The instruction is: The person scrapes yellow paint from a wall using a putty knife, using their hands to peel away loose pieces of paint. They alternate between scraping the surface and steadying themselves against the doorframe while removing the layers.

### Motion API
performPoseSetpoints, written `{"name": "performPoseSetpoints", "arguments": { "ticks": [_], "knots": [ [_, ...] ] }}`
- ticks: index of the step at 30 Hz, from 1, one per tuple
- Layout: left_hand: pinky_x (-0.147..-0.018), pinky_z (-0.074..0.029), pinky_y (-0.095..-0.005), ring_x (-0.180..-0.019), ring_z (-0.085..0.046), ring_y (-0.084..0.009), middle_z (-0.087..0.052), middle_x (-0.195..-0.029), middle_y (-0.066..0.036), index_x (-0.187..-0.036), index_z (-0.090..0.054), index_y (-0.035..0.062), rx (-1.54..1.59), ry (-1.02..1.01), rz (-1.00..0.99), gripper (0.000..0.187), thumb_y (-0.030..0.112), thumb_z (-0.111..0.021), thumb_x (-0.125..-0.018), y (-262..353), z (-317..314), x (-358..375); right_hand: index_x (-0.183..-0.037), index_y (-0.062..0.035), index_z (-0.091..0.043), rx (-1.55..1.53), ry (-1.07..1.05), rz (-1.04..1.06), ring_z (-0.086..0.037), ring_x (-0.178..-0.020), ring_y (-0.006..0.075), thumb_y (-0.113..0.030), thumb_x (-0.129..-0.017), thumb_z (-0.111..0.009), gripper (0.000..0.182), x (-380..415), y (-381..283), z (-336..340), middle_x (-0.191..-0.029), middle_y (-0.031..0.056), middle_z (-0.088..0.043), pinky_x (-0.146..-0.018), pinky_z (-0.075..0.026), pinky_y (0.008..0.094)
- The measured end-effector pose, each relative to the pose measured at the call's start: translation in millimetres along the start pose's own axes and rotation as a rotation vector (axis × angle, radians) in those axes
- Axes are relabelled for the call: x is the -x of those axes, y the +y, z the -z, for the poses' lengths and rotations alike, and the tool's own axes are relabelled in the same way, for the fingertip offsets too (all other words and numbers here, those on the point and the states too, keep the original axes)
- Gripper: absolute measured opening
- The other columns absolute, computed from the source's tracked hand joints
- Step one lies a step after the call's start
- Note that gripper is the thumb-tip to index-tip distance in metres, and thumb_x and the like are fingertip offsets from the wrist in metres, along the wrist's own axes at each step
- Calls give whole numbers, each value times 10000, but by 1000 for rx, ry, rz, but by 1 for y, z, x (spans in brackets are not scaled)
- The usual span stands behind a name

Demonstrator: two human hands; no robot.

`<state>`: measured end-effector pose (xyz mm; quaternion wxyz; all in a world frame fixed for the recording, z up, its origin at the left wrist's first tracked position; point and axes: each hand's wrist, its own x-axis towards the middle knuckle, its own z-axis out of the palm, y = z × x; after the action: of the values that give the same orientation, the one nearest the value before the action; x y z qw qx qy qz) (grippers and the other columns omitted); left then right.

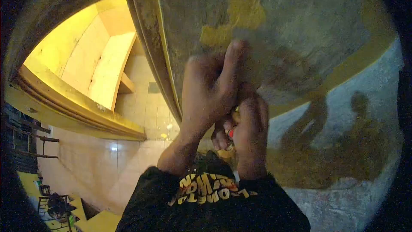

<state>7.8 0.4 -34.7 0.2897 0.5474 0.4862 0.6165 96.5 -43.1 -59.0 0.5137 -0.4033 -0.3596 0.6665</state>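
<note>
Both of my hands are raised close together in front of the wall (300,17). My left hand (206,88) is closed, its thumb pointing up, and motion blurs it a little. Whatever lies inside its fingers is hidden. Just below and to the right, my right hand (251,122) is curled tightly, touching or nearly touching the left. A small red and yellow object (231,133) peeks out between the right hand's fingers; most of it is covered, so its kind cannot be told.
Grey plaster with yellow patches (246,6) covers the wall, and shadows fall on its lower right. A wooden door frame (150,47) stands left of my hands, beside a brightly lit yellow room. Tiled floor (98,159) lies below, with chairs (53,208) at lower left.
</note>
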Motion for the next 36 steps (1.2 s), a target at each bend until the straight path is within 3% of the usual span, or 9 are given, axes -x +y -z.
{"name": "performPoseSetpoints", "arguments": {
  "ticks": [3,5,12,18,23,25,27,28,36],
  "knots": [
    [-397,-352,-313,-431,-431,-65,-485,-427,-76,-631,-582,-56,50,52,51,476,321,-498,-910,-10,-9,6,-909,-89,-441,685,-7,333,-398,-398,113,-357,-945,-378,277,-7,10,13,-579,20,-419,-350,-350,269],
    [-384,-326,-296,-426,-410,-57,-470,-422,-48,-594,-549,-57,63,95,38,491,318,-506,-909,-5,-11,7,-973,-81,-439,53,-14,2,-402,-405,115,-321,-950,-382,248,9,-6,4,-628,33,-442,-356,-347,266],
    [-375,-284,-256,-434,-386,-44,-445,-451,28,-560,-528,-26,154,216,15,492,313,-506,-916,-3,-20,11,-993,-72,-439,112,-1,-33,-450,-428,119,-313,-948,-395,249,9,-14,7,-670,49,-475,-359,-347,271],
    [-395,-312,-255,-476,-402,-30,-470,-480,16,-684,-599,-51,63,61,154,478,353,-494,-916,-4,-12,8,-996,-70,-442,86,-101,1,-429,-393,119,-327,-945,-389,267,0,-22,6,-639,40,-462,-349,-344,266],
    [-410,-330,-262,-497,-407,-31,-473,-482,10,-717,-596,-60,121,64,71,445,318,-485,-923,-1,-12,10,-1032,-78,-447,83,-113,-84,-436,-425,111,-329,-947,-371,276,7,-1,17,-697,36,-472,-341,-343,263],
    [-404,-329,-265,-490,-405,-30,-475,-483,9,-700,-589,-62,91,109,-74,444,309,-487,-923,-5,-15,9,-1066,-97,-436,475,-110,253,-434,-447,100,-360,-948,-357,299,1,11,25,-692,32,-460,-341,-341,254],
    [-399,-322,-264,-483,-399,-31,-473,-478,10,-683,-583,-61,112,69,46,452,309,-488,-923,-5,-13,16,-1084,-113,-423,46,-42,23,-413,-433,93,-355,-949,-365,283,13,-14,4,-616,26,-422,-345,-340,247],
    [-395,-316,-263,-477,-394,-32,-470,-474,10,-666,-577,-61,147,53,100,459,310,-489,-922,-1,-12,11,-1087,-115,-416,89,17,-105,-409,-429,93,-320,-951,-377,248,12,-18,3,-632,29,-429,-351,-344,246],
    [-382,-291,-267,-461,-377,-35,-434,-453,20,-630,-565,-61,127,140,46,491,333,-498,-916,-7,-15,10,-1019,-98,-425,149,-15,-18,-384,-377,104,-308,-955,-359,229,5,-9,8,-595,32,-428,-329,-316,261]
  ]
}}
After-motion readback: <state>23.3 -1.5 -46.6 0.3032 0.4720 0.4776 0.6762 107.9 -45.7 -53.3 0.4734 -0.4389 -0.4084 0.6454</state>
